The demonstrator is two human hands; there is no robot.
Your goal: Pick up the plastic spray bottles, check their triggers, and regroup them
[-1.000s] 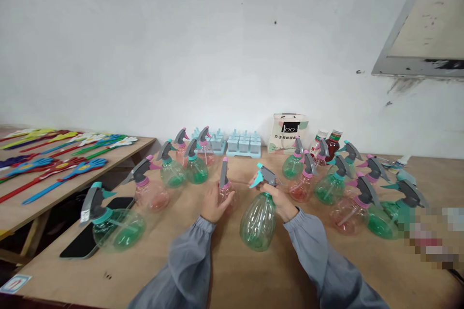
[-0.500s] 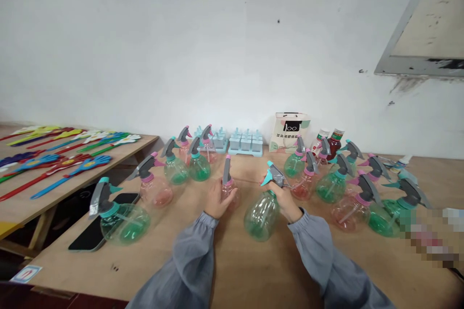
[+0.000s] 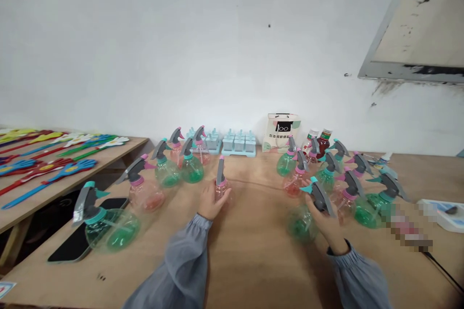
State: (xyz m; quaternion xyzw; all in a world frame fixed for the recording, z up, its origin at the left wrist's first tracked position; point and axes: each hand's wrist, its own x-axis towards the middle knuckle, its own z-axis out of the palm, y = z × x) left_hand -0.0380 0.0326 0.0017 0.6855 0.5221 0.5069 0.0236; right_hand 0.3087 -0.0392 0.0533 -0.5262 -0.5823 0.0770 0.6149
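My left hand is closed round the neck of a pink spray bottle with a grey trigger head, which stands at the middle of the table. Farther right, my right hand grips a green spray bottle by its grey and turquoise head; its round body tilts to the left and is a little blurred. Just behind that hand stand more spray bottles, among them a pink one and a green one. On the left side are another green spray bottle and a pink one.
A black phone lies beside the left bottles. Blue ice-pop molds, a paper bag and a dark red bottle line the wall. Colourful hand-shaped clappers cover the left table. At right is a white tray.
My right hand has carried the green spray bottle to the right, towards the right-hand group. My left hand keeps hold of the pink bottle. The view has shifted slightly right.
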